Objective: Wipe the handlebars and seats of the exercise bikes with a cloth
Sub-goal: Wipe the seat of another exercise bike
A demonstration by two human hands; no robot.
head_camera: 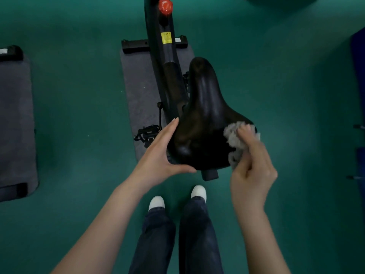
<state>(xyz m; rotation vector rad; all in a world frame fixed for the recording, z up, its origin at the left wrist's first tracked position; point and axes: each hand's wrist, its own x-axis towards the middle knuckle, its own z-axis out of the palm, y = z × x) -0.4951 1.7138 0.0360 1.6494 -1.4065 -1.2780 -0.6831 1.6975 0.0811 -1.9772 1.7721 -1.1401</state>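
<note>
Seat (203, 115): black and glossy, middle of the view, narrow nose pointing far, wide end near you. It sits just right of the bike frame (167, 76).

Your left hand (158, 153): laid against the seat's near-left corner. The fingers run straight along the left edge and the thumb is spread wide along the near edge. It braces the seat and is not curled round anything.

Your right hand (252, 165): fingers curled, clamped on a bunched grey cloth (235, 139). The cloth is pressed to the seat's near-right edge, with some of it spilling out above and below the fingers. This hand and the cloth are slightly blurred.

Frame: dark, running far from the seat. It carries a yellow label (166, 37), text too small to read, and a red knob (165, 5) at the far end. A black base bar (136, 45) crosses under it.

A pedal (147, 133) shows just left of your left hand, lower down. The bike stands on a grey mat (142, 91) on the green floor (79, 95).

A second grey mat (15, 115) lies at the left border, well apart from the first. Handlebars are not in view.

Your white shoes (157, 202) and dark trousers (193, 234) show near, under the seat's wide end. At the right border there is a dark blue object (358, 66); you cannot tell what it is.
</note>
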